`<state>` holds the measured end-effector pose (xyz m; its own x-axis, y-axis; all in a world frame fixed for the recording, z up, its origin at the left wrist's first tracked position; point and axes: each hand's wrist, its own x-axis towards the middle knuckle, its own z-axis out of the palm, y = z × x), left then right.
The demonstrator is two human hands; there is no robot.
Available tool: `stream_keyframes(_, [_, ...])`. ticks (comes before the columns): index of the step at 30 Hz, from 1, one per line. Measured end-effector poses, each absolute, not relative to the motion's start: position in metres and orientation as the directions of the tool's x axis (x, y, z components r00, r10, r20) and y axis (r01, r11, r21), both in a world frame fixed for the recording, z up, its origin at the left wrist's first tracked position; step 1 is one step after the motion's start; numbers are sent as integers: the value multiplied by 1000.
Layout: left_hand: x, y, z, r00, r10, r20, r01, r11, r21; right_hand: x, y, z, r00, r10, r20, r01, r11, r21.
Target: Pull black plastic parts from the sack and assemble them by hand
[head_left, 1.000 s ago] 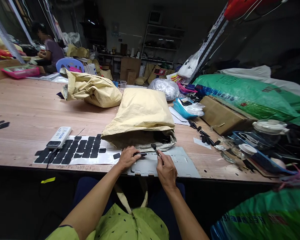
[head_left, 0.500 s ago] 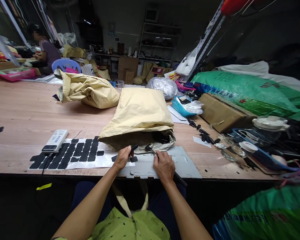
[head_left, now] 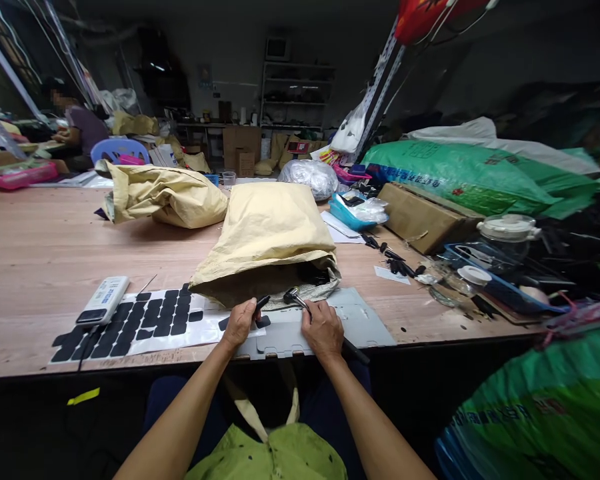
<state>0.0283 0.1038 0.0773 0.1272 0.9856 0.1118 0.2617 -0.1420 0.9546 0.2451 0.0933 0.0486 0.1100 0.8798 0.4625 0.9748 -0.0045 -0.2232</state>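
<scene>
My left hand (head_left: 239,323) pinches a small black elongated piece (head_left: 262,303) between thumb and fingers; its exact kind is too small to tell. My right hand (head_left: 323,328) is closed around a hammer (head_left: 294,295) with a shiny metal head and shaft, its black handle sticking out behind toward the table edge. Both hands are just above a grey flat board (head_left: 363,323) at the front edge. Right behind them a tan sack (head_left: 280,217) lies with its mouth toward me, dark things inside. A white sheet of black rounded stickers (head_left: 153,317) lies left of my left hand.
A white handheld device (head_left: 103,301) with a cable rests on the sticker sheet. Another tan sack (head_left: 173,197) lies behind left. Small black parts (head_left: 400,263), a cardboard box (head_left: 423,217) and a jar (head_left: 507,237) are at right. A person (head_left: 80,127) sits far left.
The view has swung a little to the right, so the table things appear farther left. The black piece in my left hand now tilts up more. Both grips stay the same.
</scene>
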Motion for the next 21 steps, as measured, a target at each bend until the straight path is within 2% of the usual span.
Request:
stream_keyframes(5, [31,74,79,249,958,140,381,-229,896,245,94,49,114,876,469,971,1,-238])
stream_keyframes(10, [34,44,77,495,841,218,562,-502,658,245,94,48,117,872,475,971,0,-240])
stream_keyframes(21, [28,30,75,672,716,192,594,-675,438,245,93,49,118,868,483,970,3,-242])
